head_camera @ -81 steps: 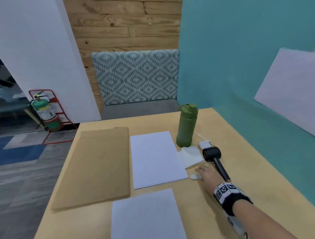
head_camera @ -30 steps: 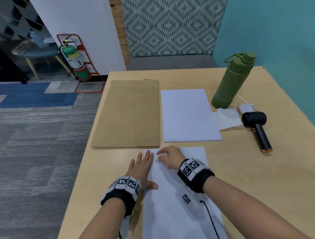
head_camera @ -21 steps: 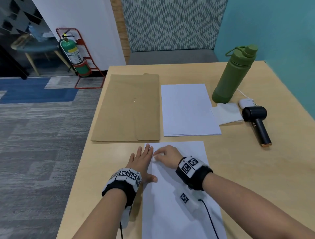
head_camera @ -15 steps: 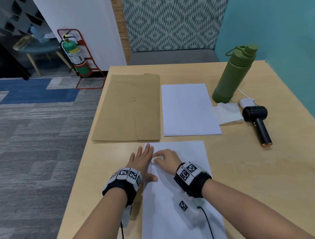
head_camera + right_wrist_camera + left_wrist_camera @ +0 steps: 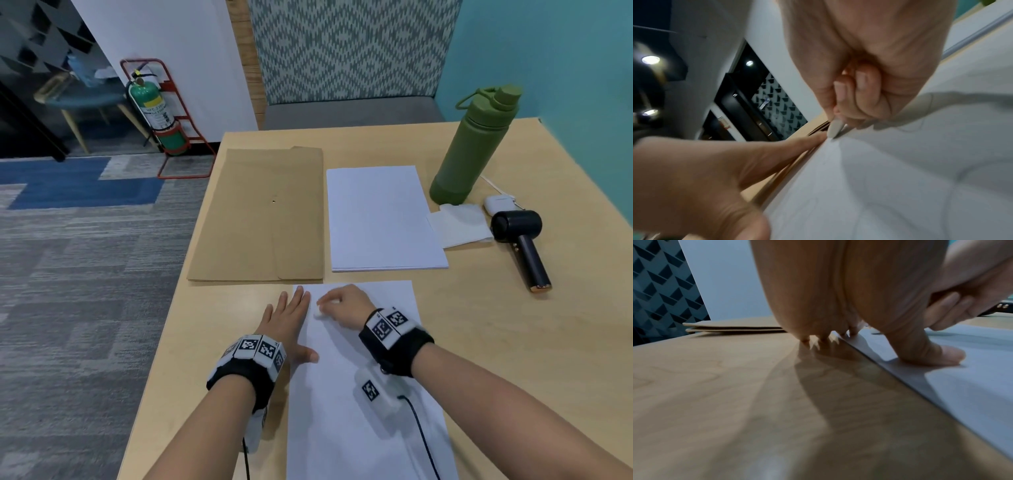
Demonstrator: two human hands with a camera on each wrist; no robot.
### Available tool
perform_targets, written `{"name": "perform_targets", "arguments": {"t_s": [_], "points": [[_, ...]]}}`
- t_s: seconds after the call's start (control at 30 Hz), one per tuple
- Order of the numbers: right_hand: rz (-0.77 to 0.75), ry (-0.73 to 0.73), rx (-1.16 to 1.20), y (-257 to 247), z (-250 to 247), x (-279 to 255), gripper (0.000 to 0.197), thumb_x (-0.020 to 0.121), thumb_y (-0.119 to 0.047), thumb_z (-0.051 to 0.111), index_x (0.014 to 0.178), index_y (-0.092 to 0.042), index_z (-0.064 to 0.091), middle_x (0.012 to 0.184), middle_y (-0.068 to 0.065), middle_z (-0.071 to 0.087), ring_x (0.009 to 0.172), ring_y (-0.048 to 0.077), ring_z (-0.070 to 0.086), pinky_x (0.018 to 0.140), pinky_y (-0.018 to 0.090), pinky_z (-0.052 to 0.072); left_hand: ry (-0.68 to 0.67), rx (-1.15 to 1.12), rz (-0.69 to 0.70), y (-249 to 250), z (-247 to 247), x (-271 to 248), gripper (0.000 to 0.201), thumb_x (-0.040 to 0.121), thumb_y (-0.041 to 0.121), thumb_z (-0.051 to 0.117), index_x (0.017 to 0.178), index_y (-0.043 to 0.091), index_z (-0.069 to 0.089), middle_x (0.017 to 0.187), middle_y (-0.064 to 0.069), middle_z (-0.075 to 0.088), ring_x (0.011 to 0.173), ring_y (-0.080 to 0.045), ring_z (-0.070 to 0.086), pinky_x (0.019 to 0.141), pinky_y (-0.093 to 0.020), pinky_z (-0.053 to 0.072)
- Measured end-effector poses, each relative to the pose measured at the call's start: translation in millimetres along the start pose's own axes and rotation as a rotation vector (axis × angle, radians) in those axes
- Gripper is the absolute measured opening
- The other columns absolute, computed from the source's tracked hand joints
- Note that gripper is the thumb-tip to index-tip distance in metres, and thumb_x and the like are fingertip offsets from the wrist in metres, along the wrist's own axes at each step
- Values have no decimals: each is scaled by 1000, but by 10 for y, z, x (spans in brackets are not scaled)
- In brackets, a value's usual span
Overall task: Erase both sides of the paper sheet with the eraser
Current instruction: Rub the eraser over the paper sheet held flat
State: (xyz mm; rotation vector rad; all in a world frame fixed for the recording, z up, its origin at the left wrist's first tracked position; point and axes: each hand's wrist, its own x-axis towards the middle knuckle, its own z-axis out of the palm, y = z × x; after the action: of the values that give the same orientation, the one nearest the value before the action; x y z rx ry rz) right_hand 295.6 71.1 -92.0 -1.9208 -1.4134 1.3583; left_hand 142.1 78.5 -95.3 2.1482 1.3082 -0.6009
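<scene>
First-side erasing: our right hand (image 5: 342, 305) pinched the eraser (image 5: 318, 313) at the paper sheet (image 5: 359, 377)'s 11 o'clock corner, our flat, straight-fingered left hand (image 5: 287, 318) pinning it to the desk (image 5: 513, 342); next, strokes toward 6 o'clock.

An office: a wooden table (image 5: 513, 342) with a paper stack (image 5: 380, 219) and a manila envelope (image 5: 260, 212), grey and blue carpet tiles (image 5: 78, 240), an upholstered booth seat (image 5: 349, 51), a fire extinguisher (image 5: 154, 113) in its floor stand.
</scene>
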Motion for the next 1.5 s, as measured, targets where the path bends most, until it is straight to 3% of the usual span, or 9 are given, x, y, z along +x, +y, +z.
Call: {"name": "perform_targets", "arguments": {"t_s": [0.13,0.23,0.33,0.47,0.57,0.97,1.17,1.37,1.5], "points": [[3,86,17,20,56,-32,22,84,-18,59,103,-12,69,113,3,66,91,13,58,83,19,38,-1,-3,2,-1,3,-13,114,79,47,68,148,17,-19,155,2,-26,144,-24,-20,116,-44,-5],[-31,-132,-71,101,128,-216,24,82,-19,60,105,-15,68,81,-14,62,72,0,52,72,16,40,-4,5,1,-4,1,-8,115,79,48,68,148,17,-19,154,2,-27,143,-25,-21,116,-44,-5],[-17,-73,-48,37,50,-79,22,82,-18,61,103,-13,69,65,-15,51,62,0,45,61,15,38,-11,9,-6,5,9,5,115,80,47,68,147,16,-20,154,2,-27,143,-25,-21,116,-44,-6],[3,103,24,-40,20,74,21,84,-16,59,102,-12,69,105,5,65,99,20,58,83,19,37,-8,-14,-23,26,-10,9,113,80,45,68,148,17,-19,155,1,-26,143,-25,-21,116,-45,-7],[-27,114,-2,14,84,37,23,86,-18,57,107,-15,67,124,4,62,118,18,53,91,17,34,36,-79,-42,57,18,21,112,79,49,67,149,19,-16,156,3,-24,144,-24,-20,116,-47,-7],[-73,-109,-221,99,33,-85,23,81,-21,63,103,-20,69,123,6,62,118,21,53,100,28,38,59,-78,-121,169,149,81,124,71,66,63,146,17,-23,153,3,-31,142,-27,-24,113,-53,-9],[-48,79,-126,-22,18,101,20,85,-18,57,101,-22,68,122,4,62,113,22,56,95,28,42,44,-63,-134,174,134,80,123,73,65,63,146,18,-24,152,3,-32,142,-27,-25,113,-53,-9],[-73,-45,-207,183,101,-172,22,85,-20,56,103,-23,68,120,2,64,113,20,57,99,32,43,36,-61,-139,201,112,56,121,75,63,62,145,17,-25,152,3,-33,142,-27,-24,114,-54,-8],[-33,70,-121,-1,-25,76,21,84,-19,58,102,-20,68,124,5,62,116,21,55,95,27,40,32,-57,-130,205,96,41,120,76,62,63,146,16,-24,153,2,-31,142,-28,-24,114,-55,-7]]}}
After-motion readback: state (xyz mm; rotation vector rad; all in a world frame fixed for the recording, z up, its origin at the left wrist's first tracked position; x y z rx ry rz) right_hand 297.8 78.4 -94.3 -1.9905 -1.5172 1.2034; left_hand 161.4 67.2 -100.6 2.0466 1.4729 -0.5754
